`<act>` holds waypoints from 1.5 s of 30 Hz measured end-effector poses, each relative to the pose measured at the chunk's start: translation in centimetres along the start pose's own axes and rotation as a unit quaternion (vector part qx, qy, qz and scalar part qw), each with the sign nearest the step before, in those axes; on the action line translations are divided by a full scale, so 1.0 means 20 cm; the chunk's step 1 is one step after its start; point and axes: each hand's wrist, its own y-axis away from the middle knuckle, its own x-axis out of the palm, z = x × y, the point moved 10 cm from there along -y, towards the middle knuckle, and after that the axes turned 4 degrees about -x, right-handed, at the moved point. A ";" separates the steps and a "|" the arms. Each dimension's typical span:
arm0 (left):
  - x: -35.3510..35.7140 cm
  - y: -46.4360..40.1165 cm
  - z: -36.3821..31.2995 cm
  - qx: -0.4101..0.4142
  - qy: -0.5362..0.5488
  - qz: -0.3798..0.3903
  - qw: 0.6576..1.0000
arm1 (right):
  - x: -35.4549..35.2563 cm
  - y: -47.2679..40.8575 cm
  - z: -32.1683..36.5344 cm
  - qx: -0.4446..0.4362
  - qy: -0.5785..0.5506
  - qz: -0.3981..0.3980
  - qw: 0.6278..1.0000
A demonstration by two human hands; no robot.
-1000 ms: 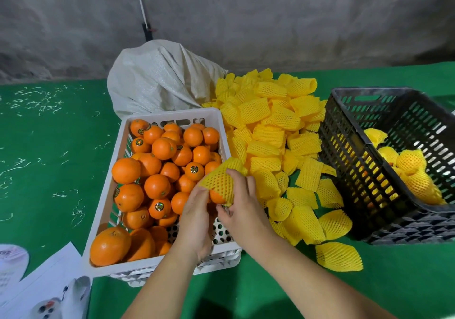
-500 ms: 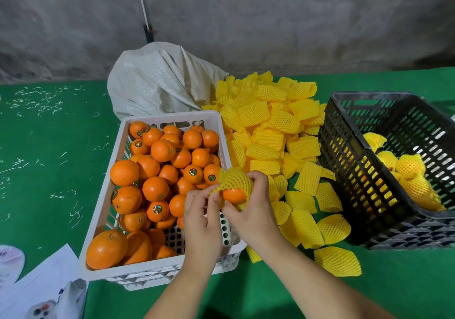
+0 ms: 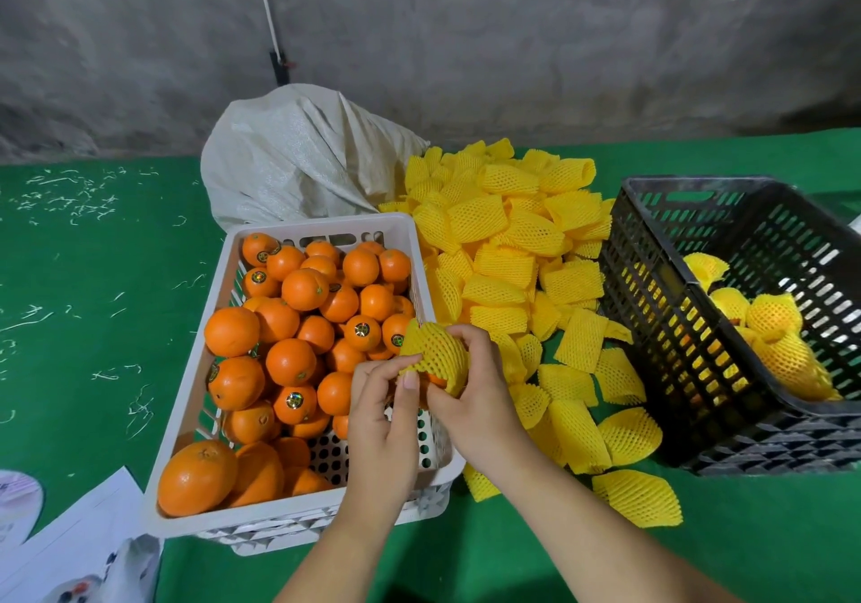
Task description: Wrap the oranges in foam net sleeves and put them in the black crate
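Over the right rim of the white crate (image 3: 195,421), both my hands hold one orange (image 3: 435,380) that is nearly covered by a yellow foam net sleeve (image 3: 438,351). My left hand (image 3: 382,430) pinches the sleeve's lower edge with thumb and fingers. My right hand (image 3: 475,397) curls round the sleeved orange from the right. Only a sliver of orange peel shows below the net. The white crate is full of bare oranges (image 3: 291,362). The black crate (image 3: 689,337) at the right holds several wrapped oranges (image 3: 773,318).
A heap of loose yellow foam sleeves (image 3: 517,267) lies between the two crates on the green cloth (image 3: 93,323). A grey woven sack (image 3: 298,160) stands behind the white crate. Papers (image 3: 70,546) lie at the bottom left. A concrete wall runs along the back.
The sleeve has been pulled further down over the orange, so less peel shows. Both hands stay over the white crate's right rim, shifted slightly right.
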 end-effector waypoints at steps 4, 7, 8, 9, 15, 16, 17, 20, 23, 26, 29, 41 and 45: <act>0.02 -0.01 0.09 -0.102 0.115 0.022 0.988 | -0.03 0.01 0.05 0.024 -0.006 -0.031 0.999; 0.05 -0.03 0.15 -0.143 0.167 0.034 0.975 | 0.05 0.03 0.14 0.012 -0.077 0.040 0.996; 0.06 -0.03 0.16 -0.153 0.171 0.046 0.972 | 0.06 0.03 0.16 0.005 -0.098 0.042 0.994; 0.07 -0.04 0.17 -0.166 0.174 0.059 0.969 | 0.04 0.03 0.18 -0.001 -0.112 0.028 0.993; 0.17 -0.01 0.17 -0.217 0.233 0.176 0.931 | -0.01 0.02 0.13 0.034 -0.121 0.001 0.992; 0.16 0.00 0.17 -0.223 0.247 0.171 0.927 | 0.00 0.02 0.11 0.055 -0.128 0.016 0.990; 0.16 0.00 0.17 -0.221 0.255 0.166 0.927 | 0.02 0.02 0.11 0.065 -0.134 0.036 0.988; 0.14 0.00 0.14 -0.181 0.202 0.176 0.947 | -0.01 0.01 0.10 0.068 -0.155 0.058 0.984; 0.08 -0.07 0.14 -0.098 -0.003 0.213 0.972 | -0.17 -0.03 0.04 0.088 -0.155 -0.018 0.984; -0.10 -0.24 0.36 -0.093 -0.330 0.227 0.912 | -0.40 -0.07 -0.08 0.140 -0.143 -0.092 0.975; -0.24 -0.25 0.72 -0.190 -0.568 0.328 0.730 | -0.75 -0.17 -0.14 0.127 -0.113 -0.161 0.972; -0.08 -0.25 0.74 0.034 -0.695 0.273 0.665 | -2.05 -0.27 -0.32 0.209 0.075 -0.435 0.872; -0.10 -0.33 0.78 0.076 -0.704 0.231 0.667 | -1.98 -0.31 -0.29 0.167 0.155 -0.401 0.887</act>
